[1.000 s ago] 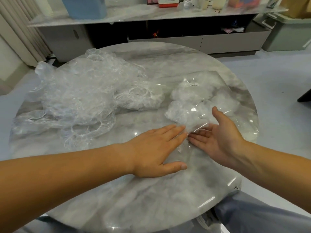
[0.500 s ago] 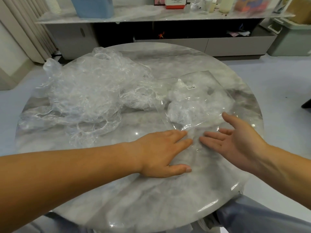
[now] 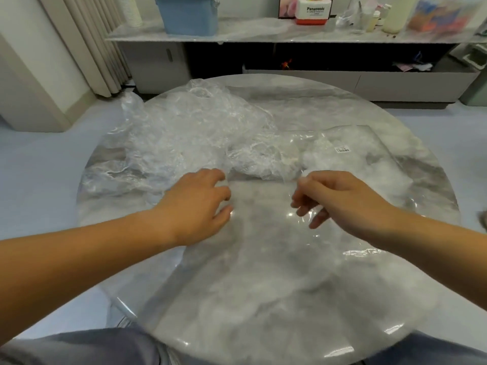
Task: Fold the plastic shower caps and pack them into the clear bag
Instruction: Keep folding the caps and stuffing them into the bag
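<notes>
Crinkled transparent film forms one heap of shower caps [image 3: 189,138] on a round, glossy marble table [image 3: 263,285]; one clear bag [image 3: 369,159], partly filled, lies flat at right. Left hand [image 3: 195,204] and right hand [image 3: 340,201] are curled at the heap's near edge; whether film is pinched cannot be told.

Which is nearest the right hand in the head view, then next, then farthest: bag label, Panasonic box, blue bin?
1. White label on the clear bag, on the table just beyond the right hand.
2. Panasonic box, on the back shelf, roughly straight ahead.
3. Blue bin, same shelf, well off to the left.
</notes>
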